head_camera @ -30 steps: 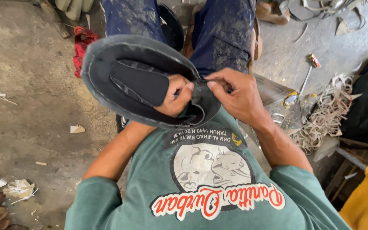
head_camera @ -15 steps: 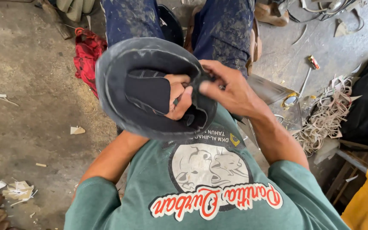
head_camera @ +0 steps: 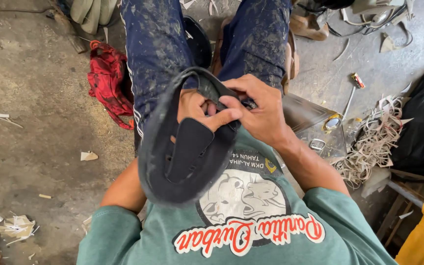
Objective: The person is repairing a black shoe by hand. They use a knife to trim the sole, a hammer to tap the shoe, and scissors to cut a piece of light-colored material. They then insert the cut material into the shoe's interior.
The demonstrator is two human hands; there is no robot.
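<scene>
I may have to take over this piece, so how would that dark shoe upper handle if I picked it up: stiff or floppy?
Probably floppy: the dark shoe upper curves and sags around the left hand rather than holding a flat shape. It looks thin, so likely light. The right hand pinches its edge firmly, which suggests it bends easily and needs two hands to control.

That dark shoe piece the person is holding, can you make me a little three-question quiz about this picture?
1. True or false: both hands grip the dark shoe upper.
2. Which colour is the crumpled cloth on the floor? A red, B white, C green.
3. Fill in: the pile of pale strips lies on the person's ____ side.

Key: 1 true, the left hand and right hand pinch its upper edge together. 2 A. 3 right.
</scene>
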